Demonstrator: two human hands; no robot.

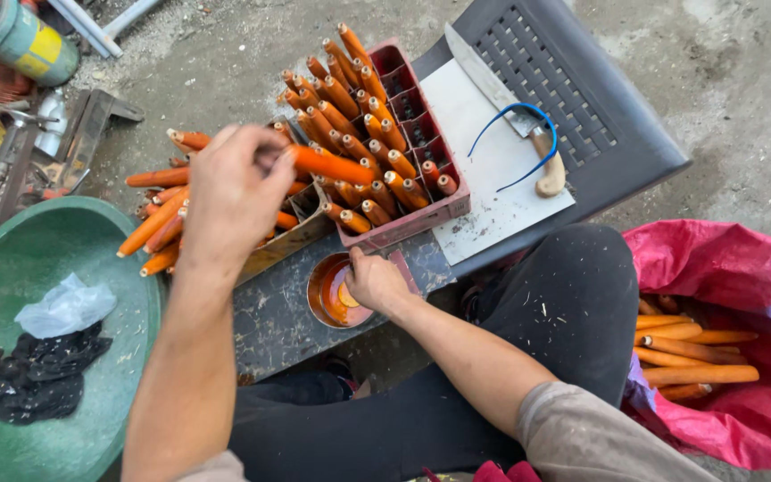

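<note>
My left hand [232, 192] is raised over a pile of orange tapered sticks [158, 228] and grips one orange stick [332, 166], which points right toward a red compartment crate [408, 223]. The crate holds several upright orange sticks [354, 116]. My right hand [375, 281] rests on the rim of a small round tin of orange paste [332, 295] on a worn grey board [274, 317]; its fingertips are hidden behind the hand.
A big knife with a wooden handle [501, 98] and a blue wire loop [528, 143] lie on a white sheet atop a dark plastic chair [600, 116]. A green basin [20, 268] with rags is on the left. A pink sack [725, 357] with more sticks lies at right.
</note>
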